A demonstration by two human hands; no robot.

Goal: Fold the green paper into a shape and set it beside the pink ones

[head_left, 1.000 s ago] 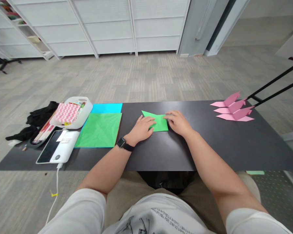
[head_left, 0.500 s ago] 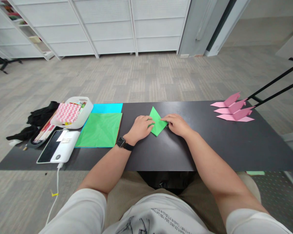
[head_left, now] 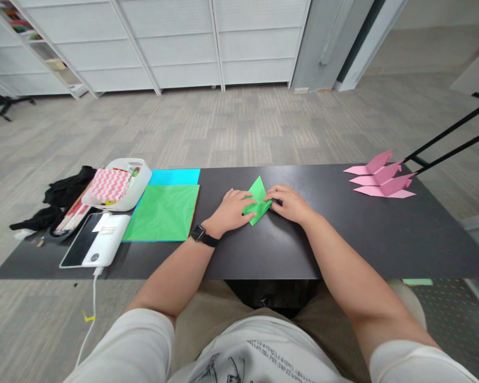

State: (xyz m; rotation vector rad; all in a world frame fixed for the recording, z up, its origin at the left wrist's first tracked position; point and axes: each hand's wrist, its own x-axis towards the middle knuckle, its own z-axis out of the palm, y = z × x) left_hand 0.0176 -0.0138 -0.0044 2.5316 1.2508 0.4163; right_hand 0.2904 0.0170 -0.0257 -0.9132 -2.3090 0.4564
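A small folded green paper (head_left: 257, 202) lies on the black table (head_left: 343, 239), shaped like a narrow kite with its tip pointing away from me. My left hand (head_left: 230, 210), with a dark watch on the wrist, pinches the paper's left edge. The fingers of my right hand (head_left: 288, 202) are curled on its right edge. Both hands hold the paper between them at the table's middle.
Flat green paper sheets (head_left: 162, 213) lie over a blue sheet (head_left: 174, 176) at the left. Further left are a white basket (head_left: 118, 183) of patterned paper, a white device (head_left: 96, 239) with a cable, and black cloth (head_left: 64, 190). Three folded pink papers (head_left: 381, 180) lie far right.
The green paper went from a wide flat shape to a diamond and now to a narrower kite, as both hands closed in on its sides.
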